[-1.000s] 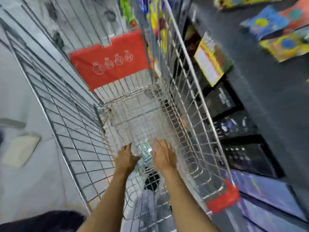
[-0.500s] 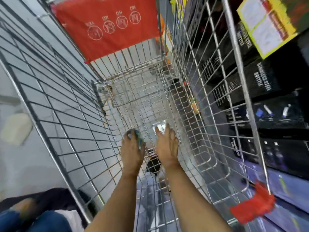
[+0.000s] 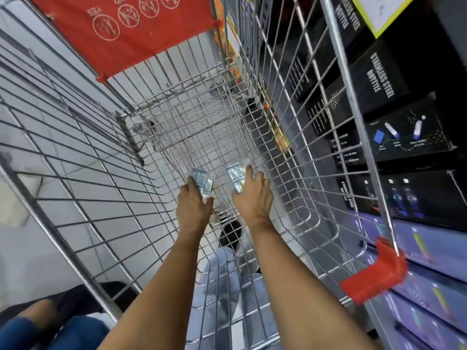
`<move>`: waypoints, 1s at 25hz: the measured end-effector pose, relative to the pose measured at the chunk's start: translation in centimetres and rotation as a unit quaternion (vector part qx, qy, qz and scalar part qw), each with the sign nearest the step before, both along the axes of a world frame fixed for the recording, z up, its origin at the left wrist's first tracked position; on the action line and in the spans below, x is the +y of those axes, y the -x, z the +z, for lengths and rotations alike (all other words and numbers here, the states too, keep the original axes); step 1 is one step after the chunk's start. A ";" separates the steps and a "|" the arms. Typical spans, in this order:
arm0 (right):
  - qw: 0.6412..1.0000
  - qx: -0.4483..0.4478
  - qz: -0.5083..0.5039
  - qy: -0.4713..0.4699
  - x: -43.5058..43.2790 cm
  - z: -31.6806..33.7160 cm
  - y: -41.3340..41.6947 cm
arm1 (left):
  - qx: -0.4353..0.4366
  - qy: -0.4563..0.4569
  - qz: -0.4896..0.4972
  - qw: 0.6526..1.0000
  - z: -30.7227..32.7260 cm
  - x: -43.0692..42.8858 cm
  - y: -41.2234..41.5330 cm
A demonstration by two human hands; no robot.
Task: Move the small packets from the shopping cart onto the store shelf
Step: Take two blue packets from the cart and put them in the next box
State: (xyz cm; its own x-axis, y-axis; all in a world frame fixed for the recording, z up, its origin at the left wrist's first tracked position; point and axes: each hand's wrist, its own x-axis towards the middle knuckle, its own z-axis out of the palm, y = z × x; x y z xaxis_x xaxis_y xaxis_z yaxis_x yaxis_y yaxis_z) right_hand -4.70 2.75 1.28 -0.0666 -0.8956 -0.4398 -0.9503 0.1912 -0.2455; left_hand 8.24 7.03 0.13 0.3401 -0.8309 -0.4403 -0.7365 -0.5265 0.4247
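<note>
Both bare arms reach down into the wire shopping cart [image 3: 106,173], the hands side by side near the middle of the view, just above the basket floor. The left hand [image 3: 193,205] is closed on a small pale-blue packet [image 3: 202,181], whose top pokes out toward 12 o'clock past the fingers. The right hand [image 3: 254,195] sits at 3 o'clock of the left, apart from it, fingers curled over a second packet [image 3: 235,175] of the same kind (its print is too blurred to read); whether that grip is firm or merely resting on it, I cannot tell. A red flap [image 3: 131,29] with round icons hangs on the cart's far end at 12 o'clock. Beyond the cart's wall at 3 o'clock, the store shelf [image 3: 434,251] carries black boxes [image 3: 379,79] marked stainless steel bottle.
</note>
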 end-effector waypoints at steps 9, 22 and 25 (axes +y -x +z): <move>0.997 -0.049 -0.006 0.061 -2.3 6.5 0.4 | 0.039 0.140 0.031 0.989 4.9 -2.9 1.2; 0.875 0.004 -0.078 0.478 -2.9 34.6 9.5 | 0.138 0.434 0.000 0.890 33.5 -9.9 9.3; 0.831 0.015 -0.146 0.536 0.8 38.1 14.9 | 0.187 0.445 -0.090 0.871 36.9 -7.0 15.1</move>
State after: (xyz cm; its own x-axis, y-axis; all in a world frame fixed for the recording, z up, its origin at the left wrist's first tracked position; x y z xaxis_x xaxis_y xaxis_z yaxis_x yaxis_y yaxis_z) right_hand -19.63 3.56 39.36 -0.3459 -0.7153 0.6073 -0.9110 0.1011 -0.3998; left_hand -6.85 0.01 37.07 0.1397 -0.9247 0.3541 -0.4956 0.2443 0.8335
